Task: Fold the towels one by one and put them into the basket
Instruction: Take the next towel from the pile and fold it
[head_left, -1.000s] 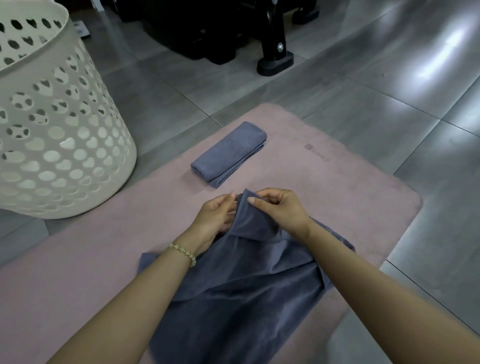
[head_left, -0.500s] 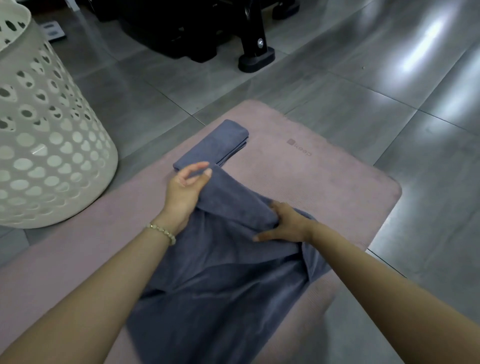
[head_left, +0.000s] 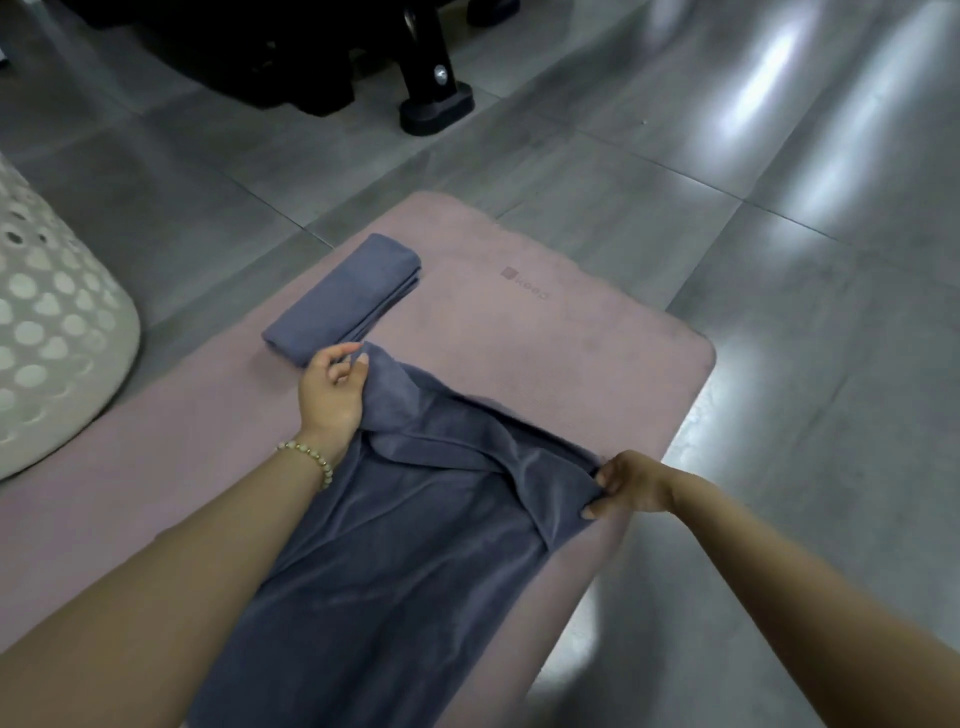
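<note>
A large blue-grey towel lies spread on a pink mat, running from the mat's middle toward me. My left hand pinches its far left corner, close to a folded blue-grey towel. Over at the mat's right edge my right hand grips the far right corner. Between the hands the far edge is wrinkled and partly turned over. The white perforated basket stands on the floor at the left, only partly in view.
Grey floor tiles surround the mat. Black equipment with a foot stands on the floor beyond the mat's far end.
My hands have drawn apart along the towel's far edge: the left went up-left toward the folded towel, the right slid out to the mat's right edge. The towel is stretched wider.
</note>
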